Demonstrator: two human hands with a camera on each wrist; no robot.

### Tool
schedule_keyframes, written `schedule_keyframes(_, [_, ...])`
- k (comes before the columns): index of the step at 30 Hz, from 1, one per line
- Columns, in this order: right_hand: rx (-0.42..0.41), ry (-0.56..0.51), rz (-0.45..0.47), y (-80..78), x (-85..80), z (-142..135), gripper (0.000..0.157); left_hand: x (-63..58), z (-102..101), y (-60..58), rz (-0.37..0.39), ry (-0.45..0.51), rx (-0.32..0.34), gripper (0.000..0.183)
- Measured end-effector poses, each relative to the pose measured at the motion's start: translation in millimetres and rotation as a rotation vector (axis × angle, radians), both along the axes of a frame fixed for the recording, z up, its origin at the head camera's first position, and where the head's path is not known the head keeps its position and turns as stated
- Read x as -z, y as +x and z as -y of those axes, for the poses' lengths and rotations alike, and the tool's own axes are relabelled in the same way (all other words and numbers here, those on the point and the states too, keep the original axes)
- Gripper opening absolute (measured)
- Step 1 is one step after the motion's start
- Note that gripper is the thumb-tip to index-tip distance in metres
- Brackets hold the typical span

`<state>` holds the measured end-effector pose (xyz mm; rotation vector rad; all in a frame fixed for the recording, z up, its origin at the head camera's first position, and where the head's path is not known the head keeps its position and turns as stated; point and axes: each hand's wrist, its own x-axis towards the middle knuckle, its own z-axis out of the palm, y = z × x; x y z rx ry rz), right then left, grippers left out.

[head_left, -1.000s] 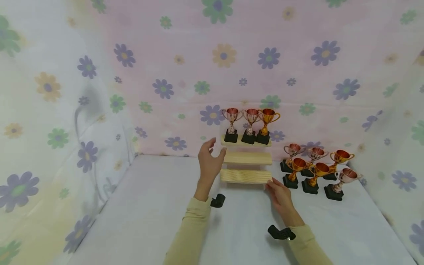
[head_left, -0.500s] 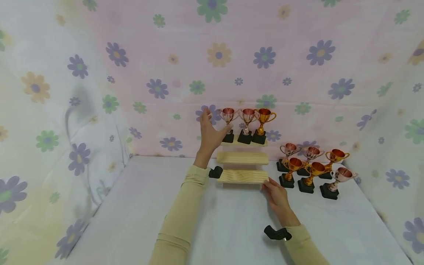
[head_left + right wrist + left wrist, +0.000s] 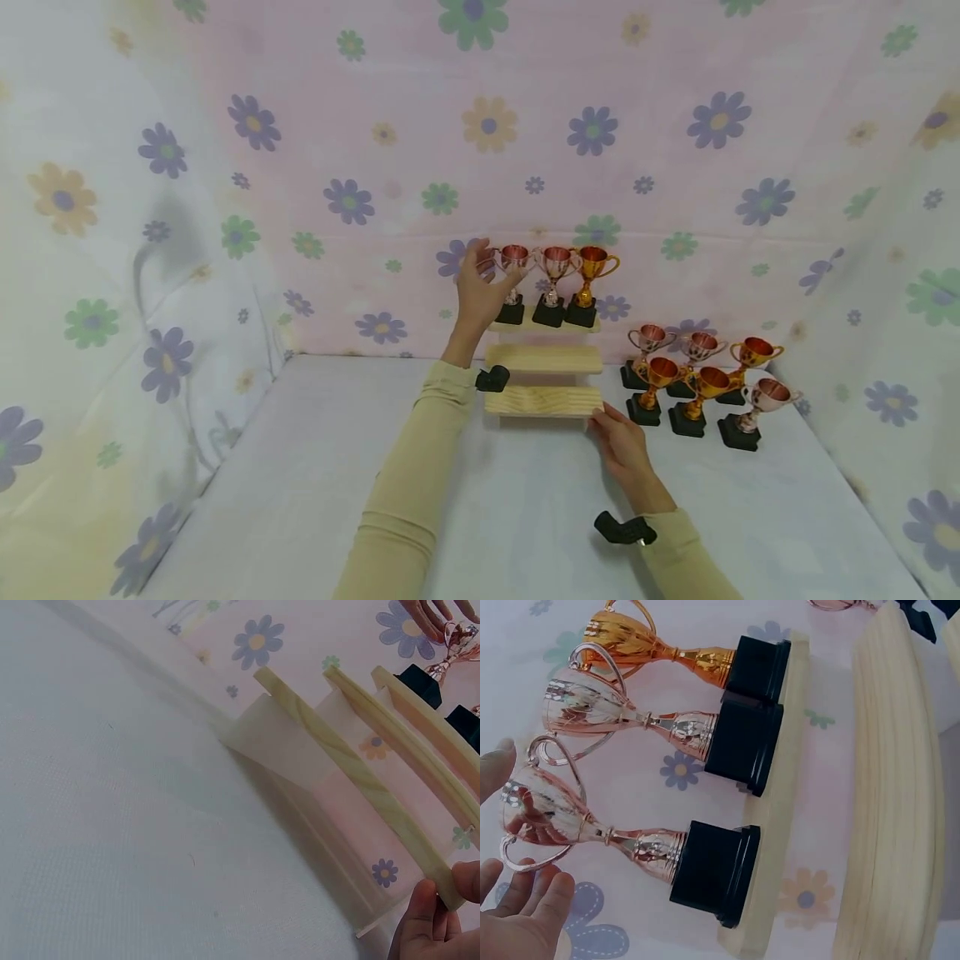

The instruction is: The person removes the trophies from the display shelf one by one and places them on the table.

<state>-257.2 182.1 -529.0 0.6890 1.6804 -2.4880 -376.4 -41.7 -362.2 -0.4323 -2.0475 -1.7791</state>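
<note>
A three-tier wooden display shelf (image 3: 543, 400) stands at the middle back, its steps on pale side panels. On its top step are two pinkish trophy cups and one gold trophy cup (image 3: 592, 262), upright on black bases. My left hand (image 3: 477, 293) is at the leftmost pink trophy cup (image 3: 544, 806), thumb on one side and loosely spread fingers by the handle on the other. Whether the fingertips touch it I cannot tell. My right hand (image 3: 628, 454) pinches the right end of the bottom step (image 3: 375, 795), thumb above and fingers beneath.
Several more gold and pink trophy cups (image 3: 708, 383) stand in two rows on the white tabletop (image 3: 337, 492), right of the shelf. Flower-print cloth (image 3: 405, 108) hangs behind and at both sides. A black wrist mount (image 3: 492, 378) sits at each sleeve.
My left hand has risen from beside the middle step to the leftmost trophy cup on top. The right hand keeps its hold on the bottom step. The head view has shifted slightly.
</note>
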Motion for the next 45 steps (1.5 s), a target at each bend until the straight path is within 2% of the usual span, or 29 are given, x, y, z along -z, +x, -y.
schedule_keyframes(7, [0.001, 0.013, 0.026, -1.2, -0.1, 1.3, 0.056, 5.6, -5.7, -7.6, 0.012, 0.113, -0.007, 0.066])
schedule_keyframes(12, [-0.008, 0.019, 0.011, 0.0, -0.9, 0.6, 0.057, 6.7, -11.2, -10.2, -0.01, 0.176, 0.002, 0.063])
schedule_keyframes(20, [-0.024, 0.013, 0.012, 2.0, -3.1, 0.7, 0.057, 10.5, -11.8, -9.8, -0.004, 0.165, -0.024, 0.056])
schedule_keyframes(24, [-0.018, 0.009, 0.024, 0.5, -2.6, 1.1, 0.057, 13.0, -5.6, -7.1, -0.02, 0.188, -0.011, 0.052])
schedule_keyframes(28, [-0.017, -0.002, 0.014, -1.4, -1.6, 0.4, 0.057, 11.9, 4.2, 5.7, -0.047, 0.278, 0.011, 0.05])
schedule_keyframes(33, [-0.018, -0.002, -0.014, -1.6, 0.0, -1.3, 0.057, 16.8, 20.9, 30.8, -0.057, 0.367, -0.007, 0.05])
schedule_keyframes(39, [-0.03, 0.003, -0.009, -1.6, -0.7, -1.3, 0.057, 37.8, 47.2, 62.5, -0.029, 0.428, -0.073, 0.045])
schedule_keyframes(45, [-0.044, 0.012, -0.015, -0.7, -1.4, -1.2, 0.057, 64.8, 71.6, 83.3, 0.013, 0.443, -0.127, 0.045])
